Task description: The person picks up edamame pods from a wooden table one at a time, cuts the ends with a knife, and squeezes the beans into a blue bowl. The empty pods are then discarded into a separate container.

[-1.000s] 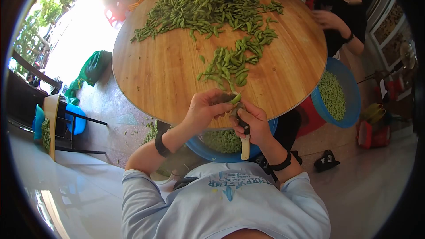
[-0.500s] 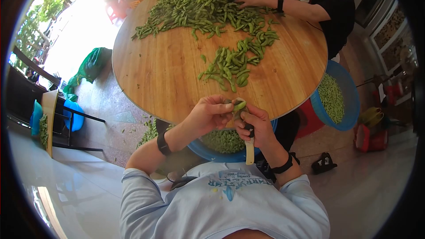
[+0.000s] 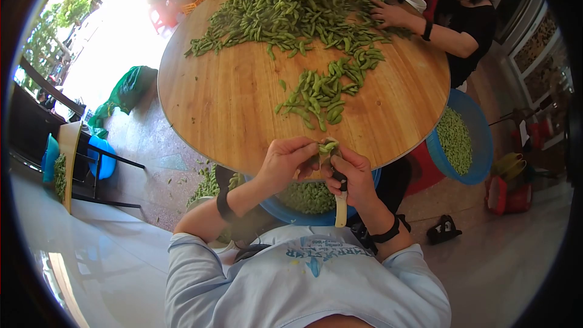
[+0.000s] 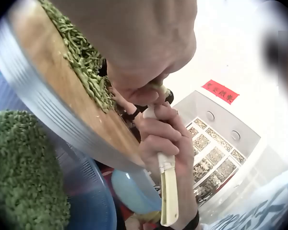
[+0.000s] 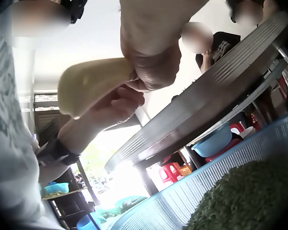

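Just off the near edge of the round table, my left hand [image 3: 286, 159] pinches a green soybean pod [image 3: 328, 145] between thumb and fingers. My right hand [image 3: 355, 176] meets it there, fingers wrapped round a folding knife [image 3: 341, 209]. The knife's cream, slotted handle [image 4: 170, 196] sticks out below the right fist, while its blade is hidden by the fingers. Beneath both hands sits a blue basket [image 5: 149, 211] of shelled green beans [image 3: 308, 197]. A small group of pods [image 3: 319, 94] lies on the table beyond my fingertips.
A large pod heap [image 3: 285, 6] covers the far side of the wooden table [image 3: 218, 103]. At the right, another person's hands [image 3: 395, 15] reach into it. A second blue basket [image 3: 477, 140] of beans stands right. A green sack [image 3: 127, 88] lies on the left floor.
My hands have drawn back slightly from the table edge and stay together at the pod. The other person's hands went into the heap, then shifted right along it.
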### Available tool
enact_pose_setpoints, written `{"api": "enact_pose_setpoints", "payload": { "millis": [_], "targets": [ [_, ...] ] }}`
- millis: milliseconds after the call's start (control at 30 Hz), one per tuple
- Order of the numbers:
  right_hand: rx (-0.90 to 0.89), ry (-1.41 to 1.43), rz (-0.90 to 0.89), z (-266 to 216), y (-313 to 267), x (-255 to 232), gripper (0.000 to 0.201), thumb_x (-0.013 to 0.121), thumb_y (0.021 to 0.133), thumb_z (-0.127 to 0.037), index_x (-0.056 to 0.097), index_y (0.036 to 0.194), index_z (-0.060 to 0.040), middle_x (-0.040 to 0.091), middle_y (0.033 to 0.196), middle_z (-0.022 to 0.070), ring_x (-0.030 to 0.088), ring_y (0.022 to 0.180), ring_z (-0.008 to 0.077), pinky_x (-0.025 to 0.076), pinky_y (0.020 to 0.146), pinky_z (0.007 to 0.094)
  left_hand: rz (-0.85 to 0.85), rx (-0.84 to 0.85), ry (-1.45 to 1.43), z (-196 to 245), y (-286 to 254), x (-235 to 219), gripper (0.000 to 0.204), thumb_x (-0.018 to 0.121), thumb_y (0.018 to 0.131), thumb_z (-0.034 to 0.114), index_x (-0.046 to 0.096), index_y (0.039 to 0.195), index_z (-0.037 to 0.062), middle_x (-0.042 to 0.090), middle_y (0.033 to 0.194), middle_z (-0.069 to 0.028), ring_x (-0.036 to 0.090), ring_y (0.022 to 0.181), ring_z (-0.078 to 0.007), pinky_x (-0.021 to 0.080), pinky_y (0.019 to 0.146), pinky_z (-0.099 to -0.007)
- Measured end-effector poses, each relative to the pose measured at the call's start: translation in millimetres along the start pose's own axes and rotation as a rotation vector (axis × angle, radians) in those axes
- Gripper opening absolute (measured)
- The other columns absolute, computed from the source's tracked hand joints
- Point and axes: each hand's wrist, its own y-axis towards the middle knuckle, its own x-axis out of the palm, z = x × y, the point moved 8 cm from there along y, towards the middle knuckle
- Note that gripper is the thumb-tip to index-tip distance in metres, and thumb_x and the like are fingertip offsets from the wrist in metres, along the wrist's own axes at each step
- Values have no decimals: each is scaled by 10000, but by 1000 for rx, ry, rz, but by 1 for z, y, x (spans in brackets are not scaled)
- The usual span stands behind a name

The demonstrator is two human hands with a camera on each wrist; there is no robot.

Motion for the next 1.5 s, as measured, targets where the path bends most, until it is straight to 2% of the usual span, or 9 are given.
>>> {"api": "enact_pose_setpoints", "payload": {
  "millis": [133,300,433,533,733,967,1233,1400,1500],
  "targets": [
    [-104,-208,31,-4,0,0,240,527,927,-96,547,1151,-13,579,788,39,477,530,73,365,413,198,94,169,268,13,-7,7,170,584,912,95,622,1016,-34,611,733,-19,533,586,-67,424,504,-197],
    [-580,-885,233,-36,-6,4,376,608,853,-22,507,1214,6,578,840,34,505,615,86,430,556,218,149,360,596,22,-19,10,190,618,874,86,618,1030,-22,609,721,-66,566,617,-92,464,541,-235],
    [-586,-1072,148,-39,-7,15,383,578,837,5,497,1210,37,578,922,82,567,767,158,450,687,238,154,565,809,37,-32,23,205,649,817,90,627,1001,1,611,743,-160,625,637,-239,496,575,-311],
    [-942,-1285,50,-46,-23,35,364,589,777,41,527,1136,36,550,948,158,578,740,262,464,636,318,170,574,759,40,-34,25,187,647,808,102,627,966,5,616,753,-187,636,669,-321,505,591,-353],
    [-884,-1235,60,-40,-21,26,249,573,763,53,567,1012,45,553,898,178,577,746,311,467,652,328,60,497,837,20,-35,31,175,623,815,110,601,949,1,615,775,-189,627,731,-366,501,594,-405],
    [-473,-967,144,-15,-7,-6,103,590,824,-9,571,924,10,568,687,35,557,574,109,437,518,252,31,583,857,27,-42,33,212,636,810,108,590,980,-9,605,759,-185,630,675,-317,500,579,-371],
    [-286,-656,210,-5,-14,3,66,532,890,-35,536,954,-15,533,622,9,486,459,59,355,398,199,-84,216,-223,-2,-29,22,169,642,871,57,614,1030,5,639,874,5,585,751,-62,462,601,-217],
    [-120,-719,55,-6,-23,2,211,524,899,-45,531,1103,9,533,649,17,530,498,64,356,410,189,132,177,-78,-12,-21,-4,201,610,884,50,580,1070,-18,635,825,-59,614,657,-143,475,528,-241],
    [-203,-759,24,-19,-23,-2,321,507,908,-46,500,1226,1,533,698,11,513,533,69,442,509,195,21,33,-72,-11,-22,-4,179,622,881,69,603,1040,-10,626,793,-31,568,628,-93,412,492,-198]
  ]
}}
